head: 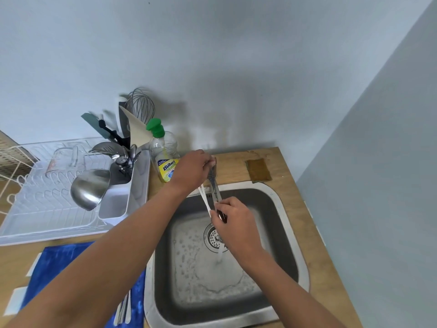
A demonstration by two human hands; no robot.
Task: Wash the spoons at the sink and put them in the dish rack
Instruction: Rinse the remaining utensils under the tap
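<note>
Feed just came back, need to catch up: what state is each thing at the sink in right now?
Left hand: gripping the spoon handles' far end.
Right hand: pinching the spoons' near end.
Spoons: held over the sink.
Water: running.
Sink: wet, foamy.
Sponge: lying unused on the counter.
Soap bottle: upright, capped.

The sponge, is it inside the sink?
No, the sponge lies on the wooden counter behind the sink, beyond its rim.
</note>
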